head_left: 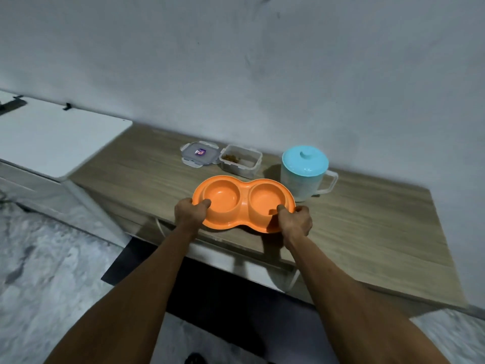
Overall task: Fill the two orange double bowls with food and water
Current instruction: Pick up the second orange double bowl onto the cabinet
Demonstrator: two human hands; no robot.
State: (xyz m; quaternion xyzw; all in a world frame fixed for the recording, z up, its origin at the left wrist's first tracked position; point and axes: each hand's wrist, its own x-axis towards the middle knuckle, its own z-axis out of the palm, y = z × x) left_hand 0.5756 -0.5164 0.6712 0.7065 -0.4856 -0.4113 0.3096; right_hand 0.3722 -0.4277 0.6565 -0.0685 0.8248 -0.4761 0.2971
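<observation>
An orange double bowl [242,202] rests near the front edge of a wooden table [367,232], and both of its cups look empty. My left hand [190,212] grips its left rim with the thumb inside the left cup. My right hand [295,219] grips the right rim, thumb hooked into the right cup. Behind the bowl stands an open clear food box [240,161] holding a little brown kibble, with its lid [199,153] lying flat to its left. A clear water jug [304,173] with a light blue lid stands at the right.
A grey wall rises directly behind the table. A white cabinet [52,137] adjoins the table on the left. A dark mat [147,261] and a mottled grey floor lie below me. The right half of the tabletop is bare wood.
</observation>
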